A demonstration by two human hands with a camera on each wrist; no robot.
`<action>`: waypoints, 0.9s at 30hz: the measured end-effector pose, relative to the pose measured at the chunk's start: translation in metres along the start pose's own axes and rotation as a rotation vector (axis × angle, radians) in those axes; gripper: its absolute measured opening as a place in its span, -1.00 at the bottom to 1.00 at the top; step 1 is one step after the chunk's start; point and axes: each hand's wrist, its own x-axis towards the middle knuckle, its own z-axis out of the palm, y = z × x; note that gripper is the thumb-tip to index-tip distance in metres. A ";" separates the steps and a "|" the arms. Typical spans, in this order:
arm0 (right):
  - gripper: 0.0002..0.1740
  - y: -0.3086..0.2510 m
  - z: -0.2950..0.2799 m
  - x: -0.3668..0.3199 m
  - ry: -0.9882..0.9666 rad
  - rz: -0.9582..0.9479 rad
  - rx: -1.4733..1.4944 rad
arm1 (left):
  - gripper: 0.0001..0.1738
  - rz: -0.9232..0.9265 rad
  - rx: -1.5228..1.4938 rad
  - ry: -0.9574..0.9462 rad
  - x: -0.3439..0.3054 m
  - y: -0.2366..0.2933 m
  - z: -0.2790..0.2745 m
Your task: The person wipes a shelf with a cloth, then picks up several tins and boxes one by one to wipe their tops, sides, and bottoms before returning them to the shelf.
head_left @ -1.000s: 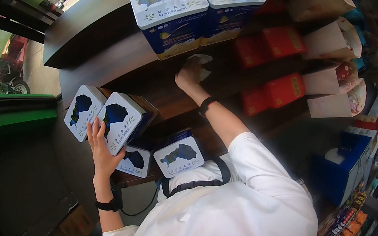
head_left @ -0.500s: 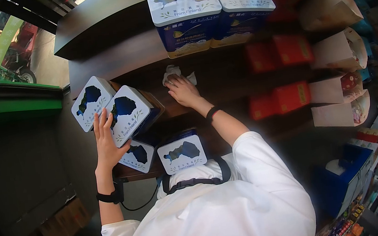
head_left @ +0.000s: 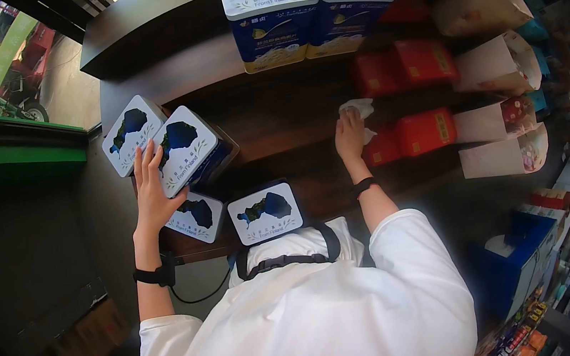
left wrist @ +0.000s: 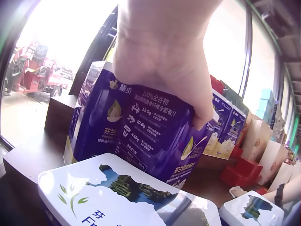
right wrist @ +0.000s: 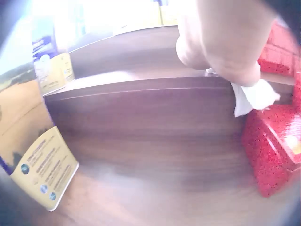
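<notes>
A dark wooden shelf [head_left: 277, 118] runs across the head view, and everything here sits on it. At the shelf's left end a blue-and-white tin [head_left: 189, 147] marked "From Finland" stands tilted, its lid turned up toward the camera. A second tin [head_left: 129, 130] of the same kind leans against it, further out toward that end. At the shelf's right end stand red boxes [head_left: 426, 130] in two rows.

The left hand [head_left: 153, 201] rests on the tilted tin at the shelf's left end. Its fingers [head_left: 146, 160] are straight and spread apart across the lid, and the wrist view shows the thumb hooked over the tin's edge.

The right hand [head_left: 350, 137] is on the bare wood toward the shelf's right end, just beside the red boxes. Its fingers are bent together and clamped on a crumpled white cloth [head_left: 356, 106], which pokes out past the fingertips and lies against the shelf surface.
</notes>
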 end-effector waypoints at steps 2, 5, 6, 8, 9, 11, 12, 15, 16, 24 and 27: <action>-0.59 -0.036 0.013 -0.009 -0.118 -0.173 0.087 | 0.01 0.014 0.025 0.010 -0.001 -0.002 0.000; -0.57 -0.091 0.017 -0.013 -0.260 -0.390 0.277 | 0.00 0.014 0.009 0.017 -0.001 -0.001 -0.001; -0.56 -0.103 0.021 -0.014 -0.323 -0.465 0.324 | 0.00 0.031 0.006 0.021 -0.001 0.000 -0.001; -0.53 -0.122 0.023 -0.012 -0.465 -0.639 0.384 | 0.00 0.034 0.016 0.022 -0.002 0.000 -0.003; -0.52 -0.126 0.019 -0.012 -0.516 -0.681 0.398 | 0.01 0.039 0.022 0.020 -0.002 0.001 -0.003; -0.50 -0.119 0.007 -0.008 -0.555 -0.721 0.398 | 0.01 0.039 0.023 0.021 -0.001 0.002 -0.003; -0.48 -0.104 0.000 -0.006 -0.578 -0.748 0.416 | 0.01 0.026 0.028 0.015 -0.002 0.001 -0.002; -0.48 -0.044 -0.017 -0.011 -0.381 -0.561 0.380 | 0.00 0.079 0.032 0.045 -0.002 -0.003 -0.001; -0.52 -0.022 -0.031 -0.013 -0.264 -0.434 0.346 | 0.00 0.081 0.029 0.051 -0.003 -0.002 -0.001; -0.61 0.058 -0.129 -0.057 -0.052 0.659 1.479 | -0.01 0.095 0.002 0.079 -0.005 -0.004 0.003; -0.60 0.058 -0.165 -0.081 -0.039 0.792 1.936 | -0.02 0.101 0.027 0.091 -0.005 -0.005 0.005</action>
